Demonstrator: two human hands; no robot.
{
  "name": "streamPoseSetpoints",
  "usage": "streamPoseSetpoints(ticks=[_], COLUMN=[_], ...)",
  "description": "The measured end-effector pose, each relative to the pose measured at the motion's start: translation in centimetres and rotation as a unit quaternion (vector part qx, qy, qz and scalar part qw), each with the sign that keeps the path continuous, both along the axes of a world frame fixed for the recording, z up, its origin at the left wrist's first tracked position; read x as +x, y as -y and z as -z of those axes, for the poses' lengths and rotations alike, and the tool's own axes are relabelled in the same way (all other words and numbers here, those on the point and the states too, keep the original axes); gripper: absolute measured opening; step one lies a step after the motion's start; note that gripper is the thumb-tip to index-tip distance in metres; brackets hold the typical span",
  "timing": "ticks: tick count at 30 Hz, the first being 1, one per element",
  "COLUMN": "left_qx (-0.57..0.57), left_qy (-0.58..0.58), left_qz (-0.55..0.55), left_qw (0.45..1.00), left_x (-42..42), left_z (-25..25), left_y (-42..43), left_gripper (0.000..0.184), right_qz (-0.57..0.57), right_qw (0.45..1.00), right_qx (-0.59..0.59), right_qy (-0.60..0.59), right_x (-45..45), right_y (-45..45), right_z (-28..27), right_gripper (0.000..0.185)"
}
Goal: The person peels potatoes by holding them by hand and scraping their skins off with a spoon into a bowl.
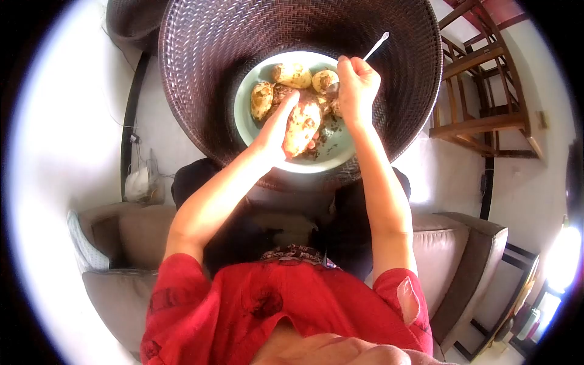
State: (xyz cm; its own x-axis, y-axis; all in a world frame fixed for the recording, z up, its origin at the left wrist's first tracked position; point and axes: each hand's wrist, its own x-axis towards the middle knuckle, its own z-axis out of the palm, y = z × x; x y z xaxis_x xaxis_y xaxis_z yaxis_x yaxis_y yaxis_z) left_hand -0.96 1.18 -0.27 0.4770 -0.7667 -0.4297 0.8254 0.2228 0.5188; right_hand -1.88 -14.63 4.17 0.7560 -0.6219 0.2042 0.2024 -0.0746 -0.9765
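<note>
A pale yellow tuber (302,129), potato-like, with brown patches of skin, lies in my left hand (278,126), which is closed around its side over the bowl. My right hand (358,85) is a fist around a metal spoon (377,45). The spoon's handle sticks out up and to the right, and its head end points toward the bowl, apart from the tuber in my left hand. Several more tubers, such as a half-bare one (292,75), sit in the pale green bowl (244,115) among dark scraps of skin.
The bowl rests on a large dark woven basket (207,79) in front of my knees. A wooden chair (480,125) stands at the right. Behind me is a brown sofa (441,243). A white plastic bag (141,184) lies on the floor at the left, near a cable.
</note>
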Motion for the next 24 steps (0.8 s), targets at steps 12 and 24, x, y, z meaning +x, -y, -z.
streamPoseSetpoints(ticks=[12, 24], left_qx=[-0.066, 0.033], left_qy=[0.160, 0.219], left_qz=[0.041, 0.041], left_qw=[0.984, 0.974], left_x=[-0.3, -0.2], left_z=[0.8, 0.2], left_y=[0.1, -0.4], left_gripper=[0.077, 0.086], right_qz=[-0.007, -0.013], right_qw=[0.984, 0.988], right_qx=[-0.160, -0.051], right_qy=[-0.081, -0.143], right_x=[-2.2, -1.4], right_y=[-2.3, -1.6], right_z=[-0.4, -1.2], right_gripper=[0.028, 0.027])
